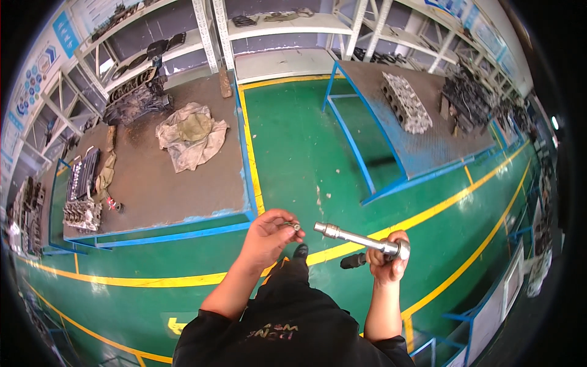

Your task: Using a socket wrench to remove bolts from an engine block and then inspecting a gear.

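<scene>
My left hand [269, 235] is closed in a pinch on a small round metal piece [296, 226], perhaps a socket or a bolt; most of it is hidden by the fingers. My right hand [389, 260] grips a ratchet wrench [400, 249] at its head. From that head a shiny extension bar [361, 238] points left, ending in a socket [326, 229]. The ratchet's dark handle [353, 262] sticks out below the bar. A short gap separates the socket's end from the piece in my left hand. Both hands are in front of my body, above the green floor.
At the left stands a blue-framed workbench [202, 192] with an engine block [137, 101], a crumpled cloth [192, 134] and a cylinder head [82, 215]. Another workbench [391, 150] at the right holds a silver cylinder head [406, 103] and a dark engine part [468, 95]. White shelves [287, 27] line the back.
</scene>
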`<state>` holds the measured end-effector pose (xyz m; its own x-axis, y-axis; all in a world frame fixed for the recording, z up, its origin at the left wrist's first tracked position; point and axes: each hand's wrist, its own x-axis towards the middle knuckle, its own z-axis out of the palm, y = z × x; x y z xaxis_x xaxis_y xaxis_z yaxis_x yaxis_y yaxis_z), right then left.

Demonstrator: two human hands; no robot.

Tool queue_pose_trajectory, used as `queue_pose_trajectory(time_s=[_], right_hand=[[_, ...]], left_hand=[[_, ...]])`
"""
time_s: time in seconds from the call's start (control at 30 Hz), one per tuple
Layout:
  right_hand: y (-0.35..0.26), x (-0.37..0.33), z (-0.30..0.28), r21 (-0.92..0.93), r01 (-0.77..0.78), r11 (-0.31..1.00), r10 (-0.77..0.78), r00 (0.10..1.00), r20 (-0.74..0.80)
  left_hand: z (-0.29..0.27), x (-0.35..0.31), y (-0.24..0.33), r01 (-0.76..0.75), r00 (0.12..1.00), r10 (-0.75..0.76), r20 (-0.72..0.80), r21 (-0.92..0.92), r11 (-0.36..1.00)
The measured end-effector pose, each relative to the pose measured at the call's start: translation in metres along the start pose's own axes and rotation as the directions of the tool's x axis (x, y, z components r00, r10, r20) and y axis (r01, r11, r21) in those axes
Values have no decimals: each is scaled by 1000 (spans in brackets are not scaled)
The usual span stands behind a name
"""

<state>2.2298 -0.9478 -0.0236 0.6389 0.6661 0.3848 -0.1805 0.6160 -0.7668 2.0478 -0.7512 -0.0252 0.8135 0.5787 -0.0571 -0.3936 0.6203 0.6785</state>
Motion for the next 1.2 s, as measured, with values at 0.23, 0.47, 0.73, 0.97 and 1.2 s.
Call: queue_pose_trajectory(time_s=[0.23, 0.47, 0.73, 0.97, 1.2], right_hand=[[13, 166, -59, -162, -21, 986, 17, 999, -29], [69, 328, -150, -58, -6, 998, 10, 998, 68], [175, 527, -169, 615, -602, 509, 327, 796, 509], [255, 630, -112, 462, -804, 374, 523, 595, 611], [349, 700, -19, 412, -858, 305, 408, 509, 758]], left_hand=[[34, 177, -4, -222, 968, 228, 104, -62, 973], [50, 335, -15, -429, 903, 430, 19, -36, 903], [125, 471, 17, -735, 668, 743, 33, 181, 653], [86, 546, 85, -714, 428, 902, 53, 632, 302], [3, 597, 166, -749, 333, 929, -162, 553, 365]])
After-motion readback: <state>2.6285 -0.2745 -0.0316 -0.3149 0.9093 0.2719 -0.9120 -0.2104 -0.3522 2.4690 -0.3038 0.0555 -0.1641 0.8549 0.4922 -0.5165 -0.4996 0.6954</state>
